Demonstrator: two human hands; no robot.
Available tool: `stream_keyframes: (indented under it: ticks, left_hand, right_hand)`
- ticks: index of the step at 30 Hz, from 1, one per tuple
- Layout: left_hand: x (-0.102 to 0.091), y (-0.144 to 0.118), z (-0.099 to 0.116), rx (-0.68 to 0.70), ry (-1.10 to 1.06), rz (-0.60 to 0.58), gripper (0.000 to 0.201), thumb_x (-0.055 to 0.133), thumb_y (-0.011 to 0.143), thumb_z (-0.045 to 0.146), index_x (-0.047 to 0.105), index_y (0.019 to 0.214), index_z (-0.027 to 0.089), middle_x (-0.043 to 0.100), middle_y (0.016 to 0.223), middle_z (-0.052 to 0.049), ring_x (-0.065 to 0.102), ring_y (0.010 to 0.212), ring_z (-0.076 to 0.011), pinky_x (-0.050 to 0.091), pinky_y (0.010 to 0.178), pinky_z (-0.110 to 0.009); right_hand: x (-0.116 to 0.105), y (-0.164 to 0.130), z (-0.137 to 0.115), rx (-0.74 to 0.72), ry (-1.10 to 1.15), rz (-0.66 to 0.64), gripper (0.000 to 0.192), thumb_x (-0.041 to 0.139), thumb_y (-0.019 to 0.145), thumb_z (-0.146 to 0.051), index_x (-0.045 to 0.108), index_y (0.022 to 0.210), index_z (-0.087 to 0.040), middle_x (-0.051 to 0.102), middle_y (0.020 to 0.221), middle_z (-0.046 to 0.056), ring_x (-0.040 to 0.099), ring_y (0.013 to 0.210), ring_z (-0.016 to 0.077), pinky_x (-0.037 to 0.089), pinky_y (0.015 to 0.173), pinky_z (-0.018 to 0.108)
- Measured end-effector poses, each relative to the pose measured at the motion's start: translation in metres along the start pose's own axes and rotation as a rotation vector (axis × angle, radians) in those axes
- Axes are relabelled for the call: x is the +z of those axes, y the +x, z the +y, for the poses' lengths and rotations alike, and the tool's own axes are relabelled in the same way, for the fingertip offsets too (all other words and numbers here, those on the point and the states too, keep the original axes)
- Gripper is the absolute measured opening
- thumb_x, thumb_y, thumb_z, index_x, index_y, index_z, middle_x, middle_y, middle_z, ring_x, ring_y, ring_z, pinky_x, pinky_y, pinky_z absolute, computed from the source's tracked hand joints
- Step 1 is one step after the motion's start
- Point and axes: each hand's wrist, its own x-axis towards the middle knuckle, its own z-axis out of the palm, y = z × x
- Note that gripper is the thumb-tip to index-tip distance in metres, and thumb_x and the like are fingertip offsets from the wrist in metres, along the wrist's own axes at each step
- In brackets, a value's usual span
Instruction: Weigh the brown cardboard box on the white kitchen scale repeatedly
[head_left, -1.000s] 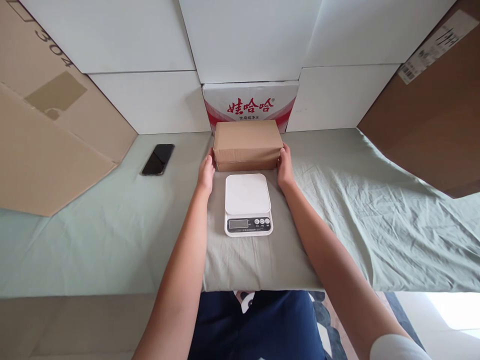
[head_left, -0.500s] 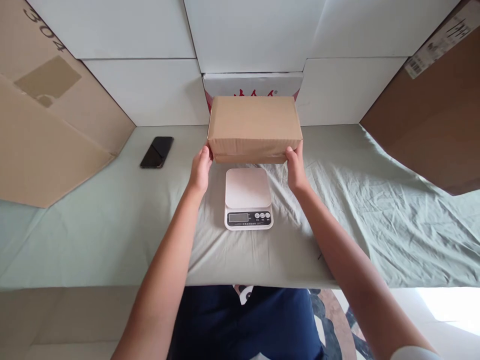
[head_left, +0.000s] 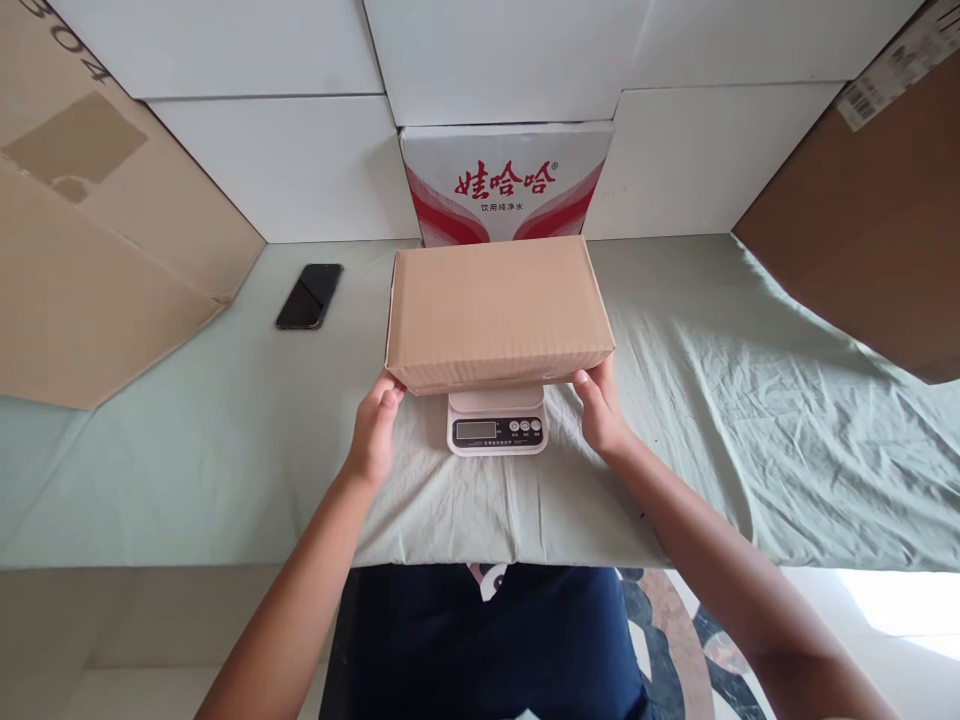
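A closed brown cardboard box (head_left: pixel 499 305) is held between both hands, slightly tilted, over a white kitchen scale (head_left: pixel 497 402). My left hand (head_left: pixel 376 425) grips the box's near left corner, thumb at the side and the other fingers hidden beneath. At the near right corner, my right hand (head_left: pixel 602 408) holds it the same way, thumb on the front face. The box hides most of the scale's weighing plate; whether the two touch I cannot tell. The scale's display and its buttons show below the box, and I see no digits on the display.
A black phone (head_left: pixel 310 296) lies on the green cloth (head_left: pixel 187 450) to the left. Large cardboard boxes stand at the left (head_left: pixel 127 270) and right (head_left: pixel 862 240). A white carton with red lettering (head_left: pixel 504 185) stands at the back against white panels (head_left: pixel 495 60).
Both hands have brought the cardboard box nearer, from behind the scale to over its plate. More of the red-lettered carton behind now shows. The view has shifted slightly.
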Motion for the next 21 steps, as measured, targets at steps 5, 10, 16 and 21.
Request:
stream_keyframes:
  ticks: [5,10,16,21]
  left_hand:
    - [-0.002,-0.007,-0.004,0.003,0.003,0.01,0.058,0.047,0.095,0.066,0.068,0.129,0.024,0.069,0.137,-0.012,0.052,0.144,-0.032,0.044,0.119,-0.047]
    - [-0.004,-0.007,-0.009,-0.013,0.012,-0.003,0.054,0.048,0.096,0.064,0.067,0.13,0.027,0.07,0.136,-0.01,0.054,0.143,-0.0317,0.045,0.119,-0.048]
    - [-0.002,-0.005,-0.006,-0.008,0.01,-0.018,0.054,0.048,0.096,0.064,0.067,0.131,0.027,0.07,0.136,-0.01,0.054,0.142,-0.0319,0.044,0.12,-0.049]
    - [-0.001,-0.005,-0.004,-0.014,0.008,-0.024,0.054,0.048,0.096,0.064,0.067,0.133,0.029,0.068,0.139,-0.009,0.051,0.146,-0.031,0.042,0.122,-0.048]
  right_hand:
    - [0.003,-0.005,-0.001,-0.008,-0.004,0.032,0.068,0.043,0.096,-0.066,0.029,0.158,-0.039,0.035,0.166,0.004,0.029,0.158,0.0304,0.028,0.131,0.058]
    - [0.007,-0.01,-0.003,0.009,-0.01,0.063,0.067,0.042,0.096,-0.065,0.028,0.158,-0.04,0.034,0.165,0.004,0.036,0.154,0.0305,0.035,0.128,0.058]
    - [0.009,-0.012,0.004,0.007,-0.008,0.072,0.065,0.043,0.097,-0.062,0.028,0.157,-0.042,0.036,0.164,0.004,0.038,0.153,0.0297,0.035,0.127,0.059]
    - [0.009,-0.012,0.007,0.018,-0.003,0.084,0.065,0.043,0.096,-0.063,0.029,0.156,-0.042,0.038,0.164,0.004,0.041,0.151,0.0305,0.037,0.125,0.06]
